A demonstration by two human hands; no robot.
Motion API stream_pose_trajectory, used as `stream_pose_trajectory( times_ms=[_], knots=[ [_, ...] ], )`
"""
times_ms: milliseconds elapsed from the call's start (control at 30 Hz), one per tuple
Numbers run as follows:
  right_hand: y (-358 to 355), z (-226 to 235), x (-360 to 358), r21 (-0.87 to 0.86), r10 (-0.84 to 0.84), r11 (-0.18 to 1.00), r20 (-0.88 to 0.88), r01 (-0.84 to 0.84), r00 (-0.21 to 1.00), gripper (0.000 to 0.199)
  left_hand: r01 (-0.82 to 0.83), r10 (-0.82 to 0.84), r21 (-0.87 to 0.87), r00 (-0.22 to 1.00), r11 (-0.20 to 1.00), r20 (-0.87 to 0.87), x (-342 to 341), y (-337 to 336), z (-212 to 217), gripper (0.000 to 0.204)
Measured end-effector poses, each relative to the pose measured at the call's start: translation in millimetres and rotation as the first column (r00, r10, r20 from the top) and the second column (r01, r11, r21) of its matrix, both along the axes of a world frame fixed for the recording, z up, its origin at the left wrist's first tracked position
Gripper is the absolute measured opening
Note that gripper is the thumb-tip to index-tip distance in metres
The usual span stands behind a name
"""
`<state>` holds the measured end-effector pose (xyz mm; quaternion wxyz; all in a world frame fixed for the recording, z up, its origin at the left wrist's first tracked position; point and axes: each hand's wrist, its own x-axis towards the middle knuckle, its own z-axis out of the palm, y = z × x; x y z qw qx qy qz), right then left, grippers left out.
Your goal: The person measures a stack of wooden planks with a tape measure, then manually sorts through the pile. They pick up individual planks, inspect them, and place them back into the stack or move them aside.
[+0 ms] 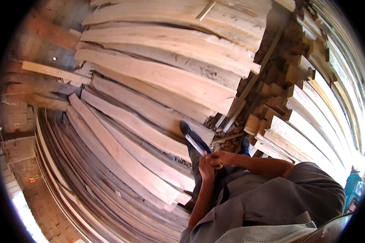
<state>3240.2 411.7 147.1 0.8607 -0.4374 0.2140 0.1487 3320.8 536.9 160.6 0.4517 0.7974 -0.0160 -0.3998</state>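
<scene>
Your two hands meet low in the middle of the view, in front of your grey shirt. Your left hand [207, 167] is curled around the yellow case of a tape measure [217, 165], which is mostly hidden between your hands. Your right hand [222, 158] is closed over the case from the other side, fingers pinching at the point where the blade leaves it. The pale metal measuring blade [195, 144] runs out from your hands up and to the left, ending just over your dark shoe [186, 128].

You stand on a wide heap of long, pale, rough-sawn wooden planks [158, 77], lying overlapped and fanning across most of the view. To your right sits a stack of short squared timber blocks [290, 81] with their cut ends showing, and beyond them more long boards [320, 109] in bright light. A brick wall [12, 150] is at far left.
</scene>
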Motion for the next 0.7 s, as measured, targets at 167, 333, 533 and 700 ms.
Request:
stream_pose_trajectory(
  times_ms=[167, 333, 533, 700],
  knots=[
    [-1, -20, -23, -0.095, -0.001, 0.995, 0.128, 0.013, 0.992, 0.036, 0.178, -0.059, -0.518, 0.97, 0.836, 0.238, -18, -4, -12, 0.053],
    [-33, -25, -49, -0.756, 0.397, 0.639, 0.164, -0.143, 0.903, 0.027, 0.07, -0.086, -0.364, 0.996, 0.929, -0.03, -25, -22, 2, 0.056],
    [-63, -55, -162, -0.843, 0.274, 0.491, -0.09, -0.22, 0.957, 0.036, -0.076, 0.067, -0.438, 0.997, 0.896, -0.036, -12, -56, 54, 0.051],
    [-69, -118, -283, -0.783, 0.084, 0.383, -0.499, -0.491, 0.862, 0.023, -0.231, 0.233, -0.576, 0.97, 0.784, -0.072, 30, -41, 80, 0.069]
  ],
)
